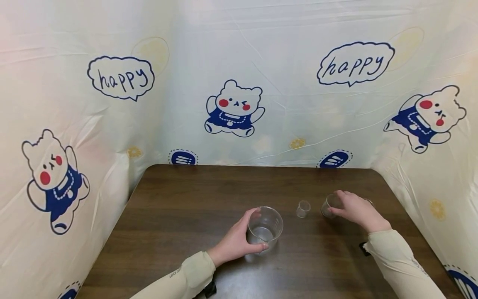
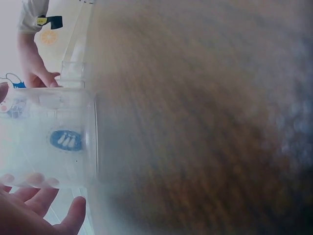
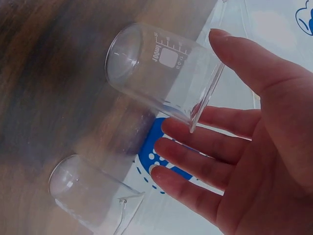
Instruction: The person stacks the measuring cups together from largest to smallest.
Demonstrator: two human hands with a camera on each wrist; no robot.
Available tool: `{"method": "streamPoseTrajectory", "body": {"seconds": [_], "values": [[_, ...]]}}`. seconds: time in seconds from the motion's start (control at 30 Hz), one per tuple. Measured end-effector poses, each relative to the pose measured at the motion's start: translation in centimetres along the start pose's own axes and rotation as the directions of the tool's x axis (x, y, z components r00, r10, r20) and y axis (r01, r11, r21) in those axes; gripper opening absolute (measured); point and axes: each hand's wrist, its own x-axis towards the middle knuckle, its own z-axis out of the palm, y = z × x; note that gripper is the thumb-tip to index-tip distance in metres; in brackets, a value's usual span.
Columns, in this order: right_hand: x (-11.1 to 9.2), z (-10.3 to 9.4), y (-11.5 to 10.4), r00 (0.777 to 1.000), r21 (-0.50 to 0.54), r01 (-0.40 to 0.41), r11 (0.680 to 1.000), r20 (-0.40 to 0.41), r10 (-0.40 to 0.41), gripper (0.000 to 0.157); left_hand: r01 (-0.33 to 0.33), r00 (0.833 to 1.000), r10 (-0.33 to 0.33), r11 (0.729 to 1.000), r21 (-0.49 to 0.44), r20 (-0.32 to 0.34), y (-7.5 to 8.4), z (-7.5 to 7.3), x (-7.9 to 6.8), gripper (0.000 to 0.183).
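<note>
My left hand [image 1: 234, 241] grips a large clear glass beaker [image 1: 268, 230] near the middle of the table, thumb on its near side and fingers around the far side. Toward the right, my right hand [image 1: 359, 211] holds a smaller beaker [image 3: 146, 68] at the rim between thumb and fingers. White scale marks and a 100ml label show on this one. Between the two hands stands the smallest beaker [image 1: 303, 209], upright and untouched. Its pouring lip shows in the right wrist view, where the small beaker [image 3: 88, 196] lies at lower left.
All three beakers are on a dark brown wooden table [image 1: 179, 207]. A pale curtain [image 1: 239, 45] with bear drawings and "happy" bubbles surrounds its back and sides. A black strap piece [image 1: 364, 249] shows by the right sleeve.
</note>
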Motion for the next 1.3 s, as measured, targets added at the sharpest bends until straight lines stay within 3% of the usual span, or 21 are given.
{"method": "streamPoseTrajectory", "body": {"seconds": [0.3,0.8,1.3], "values": [[0.1,-0.6,0.3,0.999,0.02,0.0,1.0,0.045,-0.001,0.064,0.006,1.0,-0.006,1.0,-0.01,0.007,0.3,0.0,0.0,0.098],[0.0,-1.0,0.5,0.999,0.004,0.015,1.0,0.051,-0.015,0.062,-0.01,1.0,0.01,1.0,-0.005,-0.001,0.1,0.0,0.2,0.097],[-0.6,-2.9,-1.3,0.997,-0.018,0.067,0.998,0.046,-0.066,0.06,0.011,1.0,-0.011,1.0,-0.014,0.003,-0.1,0.0,0.0,0.096]]}}
